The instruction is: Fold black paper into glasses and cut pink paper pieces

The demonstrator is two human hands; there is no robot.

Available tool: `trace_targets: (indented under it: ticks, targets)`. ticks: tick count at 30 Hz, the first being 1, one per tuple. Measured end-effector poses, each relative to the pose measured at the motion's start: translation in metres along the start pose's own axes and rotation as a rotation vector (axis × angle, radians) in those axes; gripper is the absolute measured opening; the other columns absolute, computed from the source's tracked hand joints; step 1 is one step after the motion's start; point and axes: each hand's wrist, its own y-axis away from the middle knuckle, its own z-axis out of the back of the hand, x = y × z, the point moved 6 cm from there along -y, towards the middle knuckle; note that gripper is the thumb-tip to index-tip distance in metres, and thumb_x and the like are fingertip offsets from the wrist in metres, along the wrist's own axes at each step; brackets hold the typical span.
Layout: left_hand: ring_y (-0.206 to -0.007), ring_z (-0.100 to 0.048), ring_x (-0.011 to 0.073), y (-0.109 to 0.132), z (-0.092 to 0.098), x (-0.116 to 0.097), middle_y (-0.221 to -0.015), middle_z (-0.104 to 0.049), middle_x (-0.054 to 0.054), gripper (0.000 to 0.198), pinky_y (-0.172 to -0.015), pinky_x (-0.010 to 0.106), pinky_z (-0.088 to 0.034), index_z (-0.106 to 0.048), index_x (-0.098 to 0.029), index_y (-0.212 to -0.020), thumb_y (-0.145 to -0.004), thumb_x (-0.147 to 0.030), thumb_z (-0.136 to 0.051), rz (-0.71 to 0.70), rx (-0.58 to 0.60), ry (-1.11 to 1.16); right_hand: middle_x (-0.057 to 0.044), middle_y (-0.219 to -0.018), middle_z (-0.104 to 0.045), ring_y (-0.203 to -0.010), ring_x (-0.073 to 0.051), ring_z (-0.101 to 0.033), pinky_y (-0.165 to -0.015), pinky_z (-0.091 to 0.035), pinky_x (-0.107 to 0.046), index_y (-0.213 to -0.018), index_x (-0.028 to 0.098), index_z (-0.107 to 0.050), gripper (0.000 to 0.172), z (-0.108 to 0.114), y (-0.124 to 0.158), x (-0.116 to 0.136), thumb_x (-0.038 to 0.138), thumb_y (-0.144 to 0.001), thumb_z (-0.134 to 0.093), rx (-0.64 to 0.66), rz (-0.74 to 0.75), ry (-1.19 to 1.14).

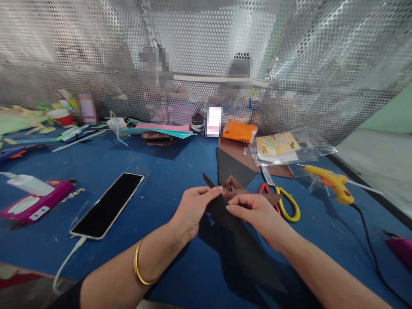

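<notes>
- Left hand (191, 210) is pretty much closed, thumb and fingers pinching some black paper (222, 212) near its upper end, gold bangle (137, 262) on that wrist.
- Right hand (257, 210) is curled up too, thumb and fingertips on the same paper, just beside the left.
- That paper's right in front of the person, angled over the blue table (161, 171), with a folded brown piece (267, 198) just behind the fingers.
- Black triangle (233, 167) lies a bit farther back.
- Scissors (291, 212) sit near the right hand, yellow glue gun (336, 186) farther right.
- Dark-screened phone (107, 206) is off to the left, cable plugged in.
</notes>
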Motion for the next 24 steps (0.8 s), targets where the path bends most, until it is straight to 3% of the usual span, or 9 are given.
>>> trace_targets:
  ticks: [6,11,17,24]
  targets:
    - [-0.062,-0.063,0.0147,0.005,-0.005,-0.008,-0.069,-0.072,0.007,0.053,-0.057,0.024,-0.046,-0.074,-0.015,-0.072,-0.066,-0.068,-0.075,-0.016,0.089,-0.144,0.000,-0.061,-0.060,-0.058,-0.013,-0.049,-0.058,-0.038,-0.028,-0.069,0.017,-0.070,0.035,0.017,-0.004,0.005,0.050,-0.065,-0.080,-0.132,0.054,-0.069]
    - [-0.056,-0.060,0.0142,0.005,-0.005,-0.003,-0.062,-0.069,0.007,0.038,-0.057,0.025,-0.044,-0.071,-0.015,-0.060,-0.062,-0.051,-0.083,0.011,0.076,-0.265,0.002,-0.057,-0.058,-0.055,-0.012,-0.047,-0.055,-0.037,-0.027,-0.068,0.018,-0.068,0.035,0.024,-0.007,0.007,0.051,-0.065,-0.079,-0.188,0.091,-0.056]
    - [-0.053,-0.052,0.0118,0.006,-0.004,-0.007,-0.053,-0.062,0.002,0.029,-0.058,0.025,-0.041,-0.064,-0.018,-0.052,-0.065,-0.038,-0.081,-0.115,-0.003,-0.317,0.004,-0.057,-0.055,-0.055,-0.011,-0.044,-0.052,-0.034,-0.026,-0.068,0.019,-0.069,0.027,0.022,-0.008,0.007,0.043,-0.066,-0.079,-0.219,0.148,0.005]
    - [-0.055,-0.058,0.0145,0.005,-0.009,-0.003,-0.060,-0.067,0.007,0.039,-0.054,0.026,-0.045,-0.069,-0.016,-0.060,-0.070,-0.053,-0.074,-0.078,0.055,-0.330,0.003,-0.060,-0.058,-0.058,-0.012,-0.048,-0.056,-0.039,-0.028,-0.070,0.020,-0.068,0.024,0.028,-0.007,0.010,0.043,-0.072,-0.074,-0.246,0.198,0.034]
